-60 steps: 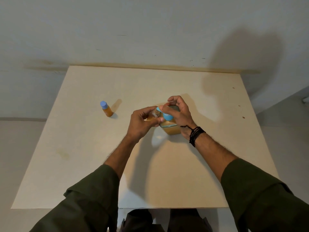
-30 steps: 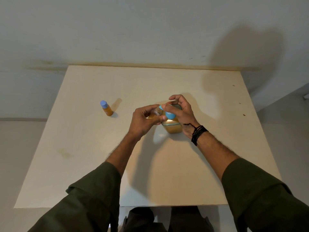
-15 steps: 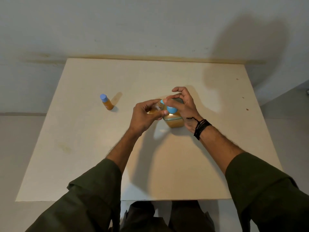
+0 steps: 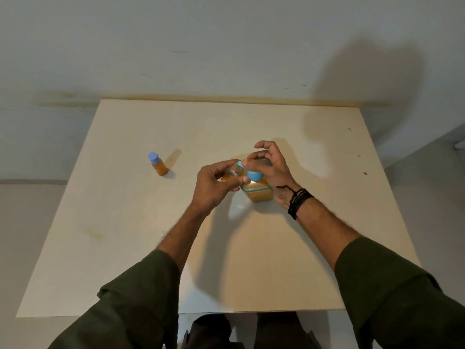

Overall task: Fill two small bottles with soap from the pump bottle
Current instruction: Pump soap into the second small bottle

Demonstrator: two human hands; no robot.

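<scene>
A square pump bottle [image 4: 258, 192] of amber soap with a light blue pump head stands near the table's middle. My right hand [image 4: 271, 170] rests on the pump head, its index finger lying over the top and the other fingers curled above. My left hand [image 4: 216, 187] grips a small clear bottle [image 4: 232, 172] and holds its open mouth right under the blue spout. That small bottle is mostly hidden by my fingers. A second small bottle [image 4: 158, 163], amber-filled with a blue cap, stands upright to the left, apart from both hands.
The pale wooden table [image 4: 125, 222] stands against a grey wall, with its near edge just above my knees. Floor shows to the left and right of the table.
The view has shifted slightly. Both hands stay at the pump bottle; the right hand's fingers have lifted and spread a little above the pump head.
</scene>
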